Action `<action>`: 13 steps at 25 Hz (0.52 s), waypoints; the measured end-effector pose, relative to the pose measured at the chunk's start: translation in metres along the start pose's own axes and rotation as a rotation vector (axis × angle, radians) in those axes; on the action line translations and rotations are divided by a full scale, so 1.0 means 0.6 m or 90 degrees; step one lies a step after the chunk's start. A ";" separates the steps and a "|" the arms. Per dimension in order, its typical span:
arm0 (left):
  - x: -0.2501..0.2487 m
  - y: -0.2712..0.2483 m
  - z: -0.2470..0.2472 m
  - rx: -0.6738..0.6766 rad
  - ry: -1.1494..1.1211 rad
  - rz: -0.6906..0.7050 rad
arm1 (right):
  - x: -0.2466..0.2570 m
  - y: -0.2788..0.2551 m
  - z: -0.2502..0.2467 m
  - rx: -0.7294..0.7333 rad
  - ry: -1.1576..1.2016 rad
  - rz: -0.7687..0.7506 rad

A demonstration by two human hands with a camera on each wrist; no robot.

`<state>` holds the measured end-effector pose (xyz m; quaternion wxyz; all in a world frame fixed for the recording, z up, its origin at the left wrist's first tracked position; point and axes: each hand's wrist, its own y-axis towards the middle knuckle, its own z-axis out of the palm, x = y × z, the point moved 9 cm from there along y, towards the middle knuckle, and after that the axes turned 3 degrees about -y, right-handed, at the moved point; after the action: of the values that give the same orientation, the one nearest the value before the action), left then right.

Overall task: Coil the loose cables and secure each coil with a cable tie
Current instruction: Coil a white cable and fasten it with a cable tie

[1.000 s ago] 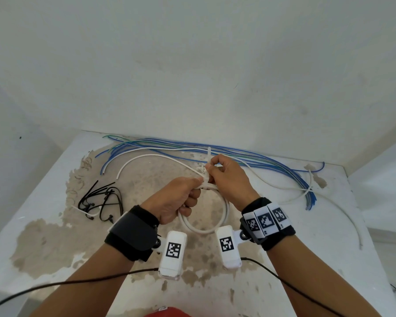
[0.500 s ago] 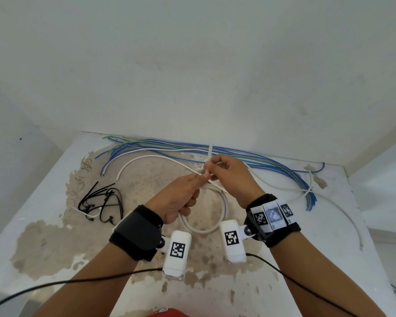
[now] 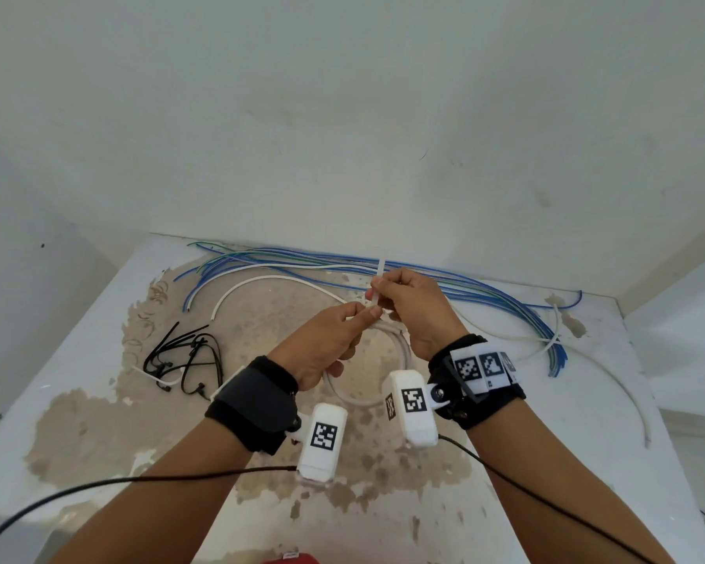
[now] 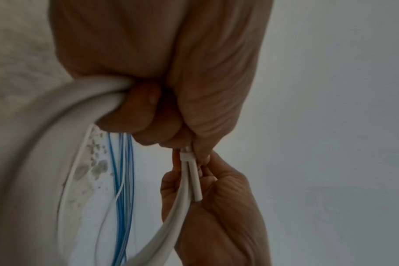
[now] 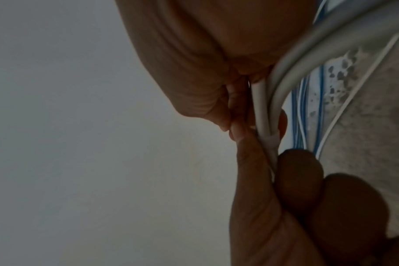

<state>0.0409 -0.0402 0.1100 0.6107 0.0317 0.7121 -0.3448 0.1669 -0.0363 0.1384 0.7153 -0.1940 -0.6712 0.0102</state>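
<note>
A white cable coil [image 3: 401, 347] hangs between both hands above the table [image 3: 578, 474]. My left hand [image 3: 361, 317] grips the coil's strands, its index finger and thumb reaching to the head of a white cable tie [image 4: 187, 157] wrapped round them. My right hand [image 3: 383, 297] pinches the tie's tail [image 3: 380, 274], which sticks up past its fingers. In the right wrist view the tie's band [image 5: 272, 140] sits tight round two strands of the coil [image 5: 260, 104]. In the left wrist view a cut cable end [image 4: 197, 190] lies along the loop [image 4: 57, 126].
Several loose blue and white cables [image 3: 485, 293] run along the back wall and curve down at the right. A long white cable [image 3: 615, 384] trails to the right edge. Several black cable ties [image 3: 186, 358] lie at the left.
My left index finger and thumb have stretched forward from a fist to the tie's head. Both hands have moved slightly away from me. The coil stays held.
</note>
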 end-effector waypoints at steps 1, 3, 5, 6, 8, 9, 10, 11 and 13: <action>0.000 0.004 -0.003 0.005 -0.003 -0.012 | -0.004 0.002 0.002 0.007 -0.006 0.012; -0.001 0.009 -0.013 0.005 -0.022 -0.040 | -0.025 -0.002 0.004 0.038 -0.039 0.058; -0.008 0.010 -0.028 -0.011 -0.063 -0.062 | -0.060 -0.019 0.004 0.105 -0.084 0.142; -0.010 0.013 -0.038 -0.025 -0.075 -0.067 | -0.076 -0.030 0.007 0.139 -0.086 0.180; -0.006 0.021 -0.046 -0.031 -0.106 -0.086 | -0.092 -0.049 0.013 0.173 -0.033 0.207; 0.001 0.024 -0.043 -0.018 -0.139 -0.099 | -0.093 -0.052 0.015 0.169 0.013 0.195; 0.009 0.026 -0.035 -0.001 -0.178 -0.112 | -0.093 -0.051 0.014 0.154 0.056 0.179; 0.017 0.027 -0.029 0.008 -0.206 -0.122 | -0.093 -0.048 0.010 0.135 0.089 0.167; 0.036 0.027 -0.027 -0.001 -0.223 -0.134 | -0.095 -0.045 0.002 0.113 0.115 0.167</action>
<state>0.0292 -0.0276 0.0839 0.6859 -0.1038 0.5949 -0.4060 0.1534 -0.0765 0.0919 0.7795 -0.2162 -0.5697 0.1449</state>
